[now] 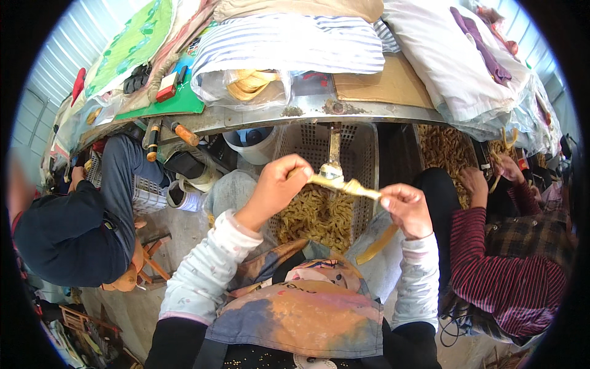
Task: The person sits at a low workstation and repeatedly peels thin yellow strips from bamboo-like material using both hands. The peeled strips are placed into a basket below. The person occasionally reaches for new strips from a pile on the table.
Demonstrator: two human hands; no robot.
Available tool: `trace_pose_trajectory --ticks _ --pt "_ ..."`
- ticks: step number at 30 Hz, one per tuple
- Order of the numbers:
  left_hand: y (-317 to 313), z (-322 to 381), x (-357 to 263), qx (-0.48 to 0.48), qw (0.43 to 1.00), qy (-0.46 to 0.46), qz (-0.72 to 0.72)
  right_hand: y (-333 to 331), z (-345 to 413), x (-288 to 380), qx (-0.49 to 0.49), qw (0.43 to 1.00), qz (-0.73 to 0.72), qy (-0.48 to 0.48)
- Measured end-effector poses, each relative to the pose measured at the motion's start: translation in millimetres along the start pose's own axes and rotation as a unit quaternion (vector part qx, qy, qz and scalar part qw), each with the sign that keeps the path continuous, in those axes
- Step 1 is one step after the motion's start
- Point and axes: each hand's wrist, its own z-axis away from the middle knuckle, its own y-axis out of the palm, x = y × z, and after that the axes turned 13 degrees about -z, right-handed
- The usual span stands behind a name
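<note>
A pale yellow strip (329,181), with a knot-like bulge right of its middle, is stretched between my two hands. My left hand (282,187) grips one end between thumb and fingers. The other end is pinched by the fingertips of my right hand (409,210). Below that hand hangs a flat yellow tail (377,244); whether it belongs to the same strip is hidden. The strip passes by the rounded end of a metal bracket (333,161) jutting from the bench. Underneath, a heap of twisted yellow pieces (318,214) lies in a perforated plastic crate (368,161) between my knees.
The metal bench edge (258,116) crosses ahead, bearing striped cloth (286,44) and bagged yellow strips (251,84). Wooden-handled tools (185,133) hang left, near a white bucket (253,145). Co-workers sit close on the left (73,235) and right (507,276), the right one handling yellow strips.
</note>
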Motion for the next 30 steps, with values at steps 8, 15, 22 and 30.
trace_pose_trajectory --ticks 8,15,22,30 --pt "25 -66 68 -0.040 0.995 -0.086 -0.019 -25 -64 -69 -0.057 0.995 0.065 -0.046" --pt "-15 0 54 0.005 0.969 0.046 -0.243 9 12 -43 -0.102 0.978 -0.159 0.086" --pt "24 14 -21 0.221 0.953 0.068 0.196 86 20 -30 0.181 0.925 -0.279 0.182" --pt "4 -5 -28 0.466 0.869 -0.112 0.121 70 -8 4 0.096 0.995 0.020 -0.022"
